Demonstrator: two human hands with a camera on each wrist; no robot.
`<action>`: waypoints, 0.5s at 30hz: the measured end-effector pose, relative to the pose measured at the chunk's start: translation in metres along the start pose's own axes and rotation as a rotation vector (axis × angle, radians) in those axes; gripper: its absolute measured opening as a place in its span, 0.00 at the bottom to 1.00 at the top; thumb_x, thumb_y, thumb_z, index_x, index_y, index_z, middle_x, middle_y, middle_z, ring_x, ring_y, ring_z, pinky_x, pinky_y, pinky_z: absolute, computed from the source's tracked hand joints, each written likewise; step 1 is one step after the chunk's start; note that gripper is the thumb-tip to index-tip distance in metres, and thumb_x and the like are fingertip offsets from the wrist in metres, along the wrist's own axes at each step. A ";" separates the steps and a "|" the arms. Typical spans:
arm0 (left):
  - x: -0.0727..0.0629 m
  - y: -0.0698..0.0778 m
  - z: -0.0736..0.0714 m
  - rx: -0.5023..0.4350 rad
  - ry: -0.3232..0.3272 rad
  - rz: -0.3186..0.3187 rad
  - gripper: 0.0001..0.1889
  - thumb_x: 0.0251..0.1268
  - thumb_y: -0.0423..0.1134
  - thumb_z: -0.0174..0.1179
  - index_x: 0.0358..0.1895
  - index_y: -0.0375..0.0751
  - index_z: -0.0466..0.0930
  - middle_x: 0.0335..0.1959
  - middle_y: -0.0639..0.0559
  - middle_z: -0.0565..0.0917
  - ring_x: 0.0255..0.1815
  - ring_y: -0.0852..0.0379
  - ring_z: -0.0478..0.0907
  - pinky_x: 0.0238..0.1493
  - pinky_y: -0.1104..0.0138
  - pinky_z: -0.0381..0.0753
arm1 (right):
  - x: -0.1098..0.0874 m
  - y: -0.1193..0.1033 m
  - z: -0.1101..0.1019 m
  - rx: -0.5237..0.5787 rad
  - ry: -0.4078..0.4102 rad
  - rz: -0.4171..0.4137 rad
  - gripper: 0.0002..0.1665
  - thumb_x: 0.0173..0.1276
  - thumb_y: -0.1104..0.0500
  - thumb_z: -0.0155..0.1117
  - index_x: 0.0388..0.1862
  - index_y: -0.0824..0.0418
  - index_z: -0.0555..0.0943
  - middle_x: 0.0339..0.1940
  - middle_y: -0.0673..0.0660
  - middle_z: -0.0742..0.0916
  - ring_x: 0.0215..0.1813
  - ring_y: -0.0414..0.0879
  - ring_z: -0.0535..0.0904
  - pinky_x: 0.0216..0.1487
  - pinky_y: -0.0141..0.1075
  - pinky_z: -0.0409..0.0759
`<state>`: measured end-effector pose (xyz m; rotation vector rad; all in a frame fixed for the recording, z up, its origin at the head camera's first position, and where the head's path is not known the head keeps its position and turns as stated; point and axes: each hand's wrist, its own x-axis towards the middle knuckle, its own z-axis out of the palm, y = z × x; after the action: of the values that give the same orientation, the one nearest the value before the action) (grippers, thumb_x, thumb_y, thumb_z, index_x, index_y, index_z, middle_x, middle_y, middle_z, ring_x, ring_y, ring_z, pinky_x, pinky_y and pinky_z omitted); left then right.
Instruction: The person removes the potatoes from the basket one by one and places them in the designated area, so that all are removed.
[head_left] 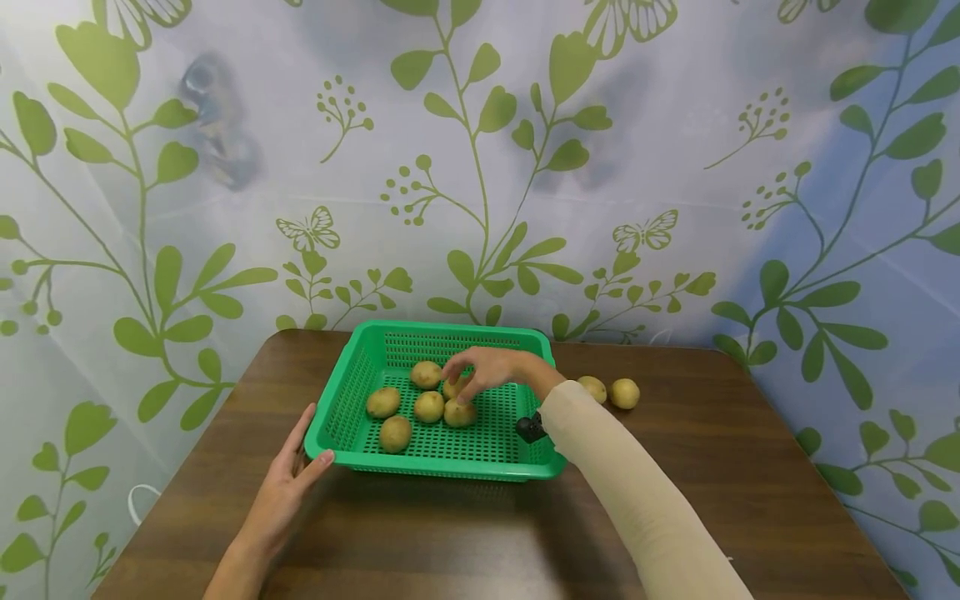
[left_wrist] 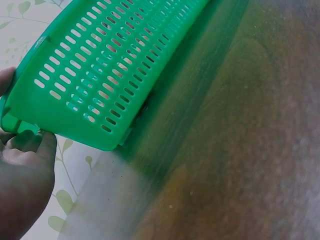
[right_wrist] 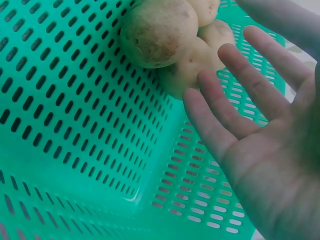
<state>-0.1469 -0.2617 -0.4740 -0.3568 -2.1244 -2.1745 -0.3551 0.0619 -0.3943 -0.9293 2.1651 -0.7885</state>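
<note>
A green plastic basket [head_left: 450,463] with slotted walls sits on the table, several potatoes [head_left: 384,402] lying on its floor. At its front left corner my left hand [head_left: 281,479] holds the rim, thumb on top. In the left wrist view, fingers [left_wrist: 46,147] of that hand curl under the rim beside the slotted wall. My right hand [head_left: 491,371] reaches over the right side into the basket, above the potatoes. The right wrist view shows its fingers [right_wrist: 255,82] spread and loosely bent, with an empty palm, close to a cluster of potatoes [right_wrist: 160,35].
Two more potatoes [head_left: 624,393] rest on the brown wooden table [head_left: 720,467] right of the basket, one partly behind my right forearm. A leaf-patterned curtain [head_left: 480,167] hangs along the table's back edge. A small black device [head_left: 531,428] sits at my right wrist.
</note>
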 end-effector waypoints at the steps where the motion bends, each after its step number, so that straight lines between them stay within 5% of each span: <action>1: 0.000 0.000 0.000 0.005 0.001 -0.001 0.39 0.83 0.30 0.51 0.86 0.45 0.38 0.84 0.36 0.38 0.80 0.62 0.49 0.65 0.78 0.65 | 0.001 0.000 0.000 -0.004 -0.001 -0.001 0.35 0.69 0.58 0.75 0.72 0.62 0.75 0.66 0.58 0.80 0.68 0.55 0.72 0.59 0.45 0.78; 15: 0.001 0.001 0.000 -0.001 0.001 -0.005 0.39 0.82 0.30 0.51 0.86 0.45 0.38 0.84 0.35 0.39 0.78 0.65 0.54 0.64 0.77 0.67 | 0.005 0.005 0.008 -0.095 -0.013 -0.016 0.31 0.69 0.57 0.75 0.69 0.60 0.79 0.65 0.51 0.80 0.68 0.52 0.72 0.65 0.46 0.74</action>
<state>-0.1473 -0.2614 -0.4730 -0.3508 -2.1263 -2.1776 -0.3543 0.0587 -0.4049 -0.9979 2.2020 -0.6905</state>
